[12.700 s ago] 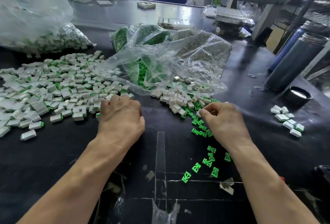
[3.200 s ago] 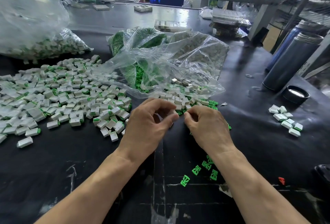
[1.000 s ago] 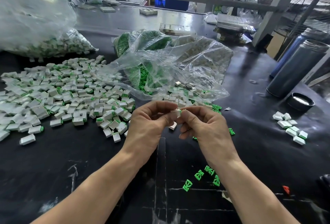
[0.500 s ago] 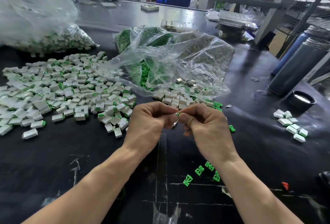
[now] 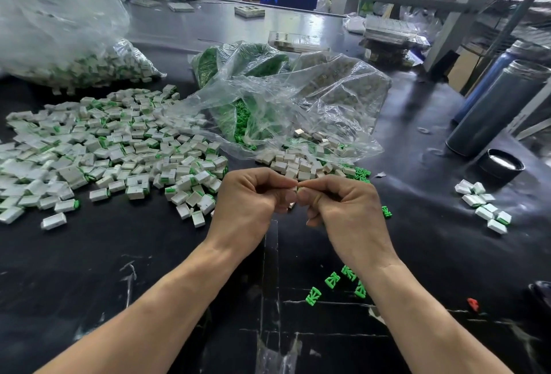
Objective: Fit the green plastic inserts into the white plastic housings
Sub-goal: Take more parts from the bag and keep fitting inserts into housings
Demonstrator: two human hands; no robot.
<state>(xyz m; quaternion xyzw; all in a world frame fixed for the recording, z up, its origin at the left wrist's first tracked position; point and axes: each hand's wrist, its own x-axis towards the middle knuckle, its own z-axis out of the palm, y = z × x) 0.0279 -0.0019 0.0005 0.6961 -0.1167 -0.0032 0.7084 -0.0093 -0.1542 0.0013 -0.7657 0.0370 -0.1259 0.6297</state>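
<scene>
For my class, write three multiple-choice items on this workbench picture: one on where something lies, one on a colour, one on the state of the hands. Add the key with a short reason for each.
1. Where does the big spread of assembled white housings lie?
A. To the person's left on the black table
B. Inside the metal flask
C. On the shelf behind

2. What colour are the loose inserts near the right forearm?
A. Red
B. Green
C. Blue

3. What are the left hand and right hand doing?
A. Lying flat on the table
B. Lifting the clear bag
C. Pinching a small part together between their fingertips

Key: 1 A, the pile covers the table on the left side. 2 B, they are bright green against the black surface. 3 C, the fingertips of both hands meet above the table around a small pale piece.
</scene>
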